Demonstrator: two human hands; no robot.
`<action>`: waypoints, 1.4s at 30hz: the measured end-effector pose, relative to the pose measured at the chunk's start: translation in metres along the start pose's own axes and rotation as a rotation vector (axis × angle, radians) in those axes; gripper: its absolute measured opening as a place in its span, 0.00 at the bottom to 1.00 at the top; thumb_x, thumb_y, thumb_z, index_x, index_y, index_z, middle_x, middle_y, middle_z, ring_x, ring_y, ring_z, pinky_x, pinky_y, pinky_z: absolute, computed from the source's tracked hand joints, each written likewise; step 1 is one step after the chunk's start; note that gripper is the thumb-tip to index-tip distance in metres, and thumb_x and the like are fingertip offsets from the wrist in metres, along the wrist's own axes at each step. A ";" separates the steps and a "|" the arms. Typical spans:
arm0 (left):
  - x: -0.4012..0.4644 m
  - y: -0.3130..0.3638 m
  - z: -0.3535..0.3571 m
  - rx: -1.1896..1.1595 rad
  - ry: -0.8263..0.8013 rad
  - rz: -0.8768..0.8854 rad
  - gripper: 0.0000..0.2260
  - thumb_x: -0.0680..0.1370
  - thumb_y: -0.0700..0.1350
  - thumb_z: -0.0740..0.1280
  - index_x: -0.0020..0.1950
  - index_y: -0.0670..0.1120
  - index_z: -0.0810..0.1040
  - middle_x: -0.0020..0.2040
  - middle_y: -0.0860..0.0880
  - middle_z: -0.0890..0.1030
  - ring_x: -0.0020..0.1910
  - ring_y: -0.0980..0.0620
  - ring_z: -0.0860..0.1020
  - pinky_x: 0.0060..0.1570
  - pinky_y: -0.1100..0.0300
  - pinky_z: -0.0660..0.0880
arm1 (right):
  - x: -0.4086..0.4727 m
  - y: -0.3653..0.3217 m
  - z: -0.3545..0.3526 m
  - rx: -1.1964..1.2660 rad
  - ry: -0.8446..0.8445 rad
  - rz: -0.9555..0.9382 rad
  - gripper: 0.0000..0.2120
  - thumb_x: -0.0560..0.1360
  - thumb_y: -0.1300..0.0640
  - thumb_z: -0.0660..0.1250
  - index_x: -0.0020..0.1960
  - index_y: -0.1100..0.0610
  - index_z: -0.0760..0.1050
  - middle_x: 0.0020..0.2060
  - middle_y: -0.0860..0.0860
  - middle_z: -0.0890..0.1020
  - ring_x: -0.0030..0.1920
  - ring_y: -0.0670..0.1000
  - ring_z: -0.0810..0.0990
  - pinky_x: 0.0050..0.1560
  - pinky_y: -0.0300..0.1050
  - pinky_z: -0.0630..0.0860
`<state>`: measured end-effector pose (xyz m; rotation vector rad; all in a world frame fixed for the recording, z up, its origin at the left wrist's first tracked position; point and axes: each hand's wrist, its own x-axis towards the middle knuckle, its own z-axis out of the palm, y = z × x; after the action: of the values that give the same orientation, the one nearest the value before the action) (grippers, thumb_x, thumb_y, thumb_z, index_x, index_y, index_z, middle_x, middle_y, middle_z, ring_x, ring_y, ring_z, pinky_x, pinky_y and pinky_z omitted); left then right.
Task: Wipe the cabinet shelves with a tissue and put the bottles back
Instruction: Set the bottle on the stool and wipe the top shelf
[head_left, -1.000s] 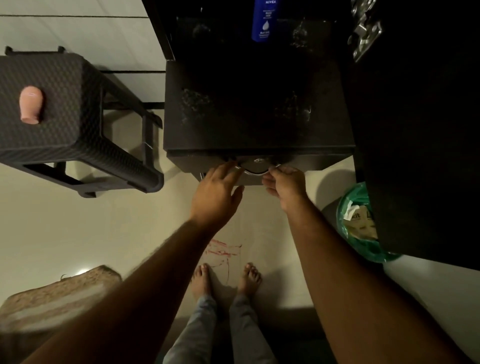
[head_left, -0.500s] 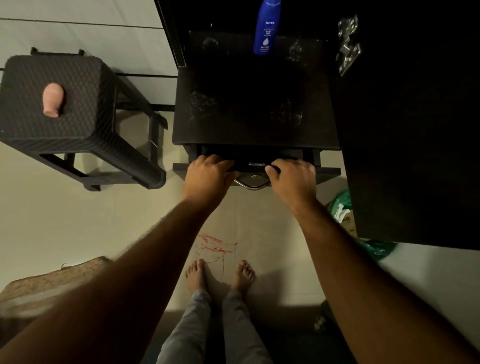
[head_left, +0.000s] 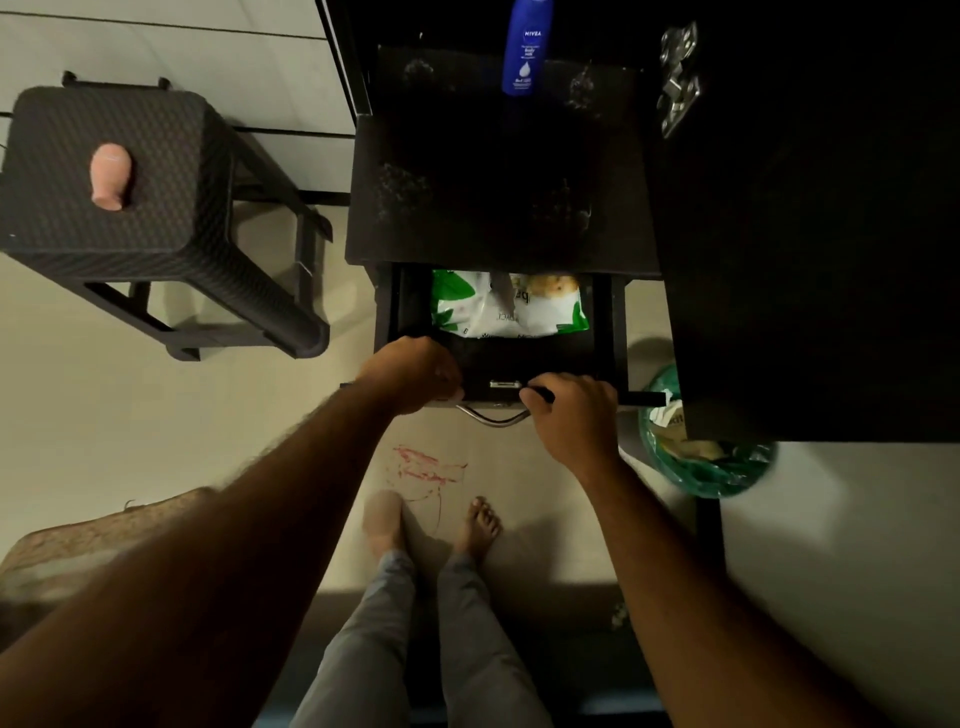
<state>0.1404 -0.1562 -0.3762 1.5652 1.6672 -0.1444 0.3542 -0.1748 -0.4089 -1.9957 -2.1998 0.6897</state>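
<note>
Drawer (head_left: 498, 364), black, pulled partway out beneath the dark cabinet shelf (head_left: 493, 208) at centre frame; green-and-white tissue pack (head_left: 511, 304) lying inside it, its far part hidden under the shelf edge. Left hand (head_left: 415, 374) curled over the drawer's front rim at its left end; tissue pack at 1 o'clock from this hand, near but not touching. Right hand (head_left: 574, 410) gripping the same front rim to the right of the lock plate, thumb hooked over the top; tissue pack at 11 o'clock from it, apart. Curved metal handle (head_left: 493, 417) on the drawer face, showing between the two hands. Blue lotion bottle (head_left: 524, 49) upright at the back of an upper shelf, 12 o'clock from both hands, well apart. Dusty smudges on the shelf surfaces. Dark woven stool (head_left: 156, 208) at 10 o'clock, carrying a small pink bottle (head_left: 110, 176) lying on its side. Green bag (head_left: 696, 457) on the floor at 3 o'clock, beside the open cabinet door (head_left: 810, 234).
</note>
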 end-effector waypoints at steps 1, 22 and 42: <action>0.000 0.000 0.001 0.001 -0.021 -0.002 0.09 0.74 0.46 0.72 0.54 0.51 0.83 0.51 0.49 0.83 0.48 0.52 0.78 0.49 0.59 0.74 | -0.001 -0.001 -0.002 0.007 -0.031 0.020 0.10 0.77 0.47 0.66 0.52 0.51 0.82 0.45 0.51 0.85 0.49 0.56 0.80 0.53 0.48 0.64; 0.040 -0.013 0.036 0.039 0.303 0.053 0.29 0.75 0.49 0.72 0.73 0.52 0.66 0.73 0.44 0.65 0.68 0.43 0.68 0.63 0.50 0.73 | 0.136 -0.038 0.036 0.078 -0.027 0.149 0.11 0.77 0.58 0.64 0.58 0.52 0.80 0.53 0.55 0.83 0.57 0.59 0.78 0.45 0.44 0.68; 0.041 -0.009 0.037 0.056 0.125 0.018 0.32 0.76 0.49 0.71 0.77 0.53 0.61 0.79 0.45 0.53 0.74 0.38 0.59 0.68 0.43 0.67 | 0.094 -0.014 0.003 0.358 0.179 -0.126 0.02 0.65 0.64 0.70 0.36 0.61 0.77 0.40 0.50 0.82 0.44 0.51 0.77 0.40 0.43 0.72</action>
<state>0.1545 -0.1484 -0.4294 1.6605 1.7580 -0.0864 0.3267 -0.0861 -0.4271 -1.6592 -1.9203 0.7885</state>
